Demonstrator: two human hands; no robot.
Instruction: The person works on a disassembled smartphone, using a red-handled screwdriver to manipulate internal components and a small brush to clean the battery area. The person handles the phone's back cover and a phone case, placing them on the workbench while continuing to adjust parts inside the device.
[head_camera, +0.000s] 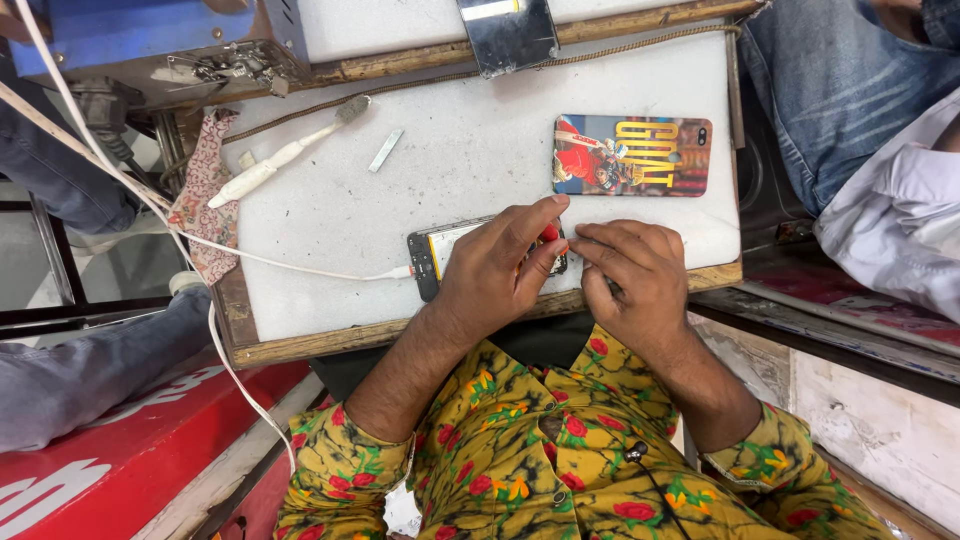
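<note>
- White foam covers our small work board (330, 215), and it has a wooden rim.
- We see a phone (440, 255) lying flat near the front edge, right under our hands.
- Its long side runs left to right. A white cable (300, 268) is plugged into its left end.
- Our left hand (500, 270) rests on top of the phone. Its thumb and finger are pinched on a small red thing (549, 234).
- Our right hand (630, 275) sits just beside it, at the phone's right end. Its fingers are curled down, and we cannot tell what they press on.
- Both hands are close together, almost touching.
- Behind the hands lies a phone cover (632, 155), picture side up. It is a long shape, red and blue with big yellow letters.
- Far left lies a white toothbrush (285, 155), and near it a small metal strip (385, 150).
- A flowery cloth (205, 195) hangs off the left edge.
- Down at the left is a red sign (130, 450) with white shapes.
</note>
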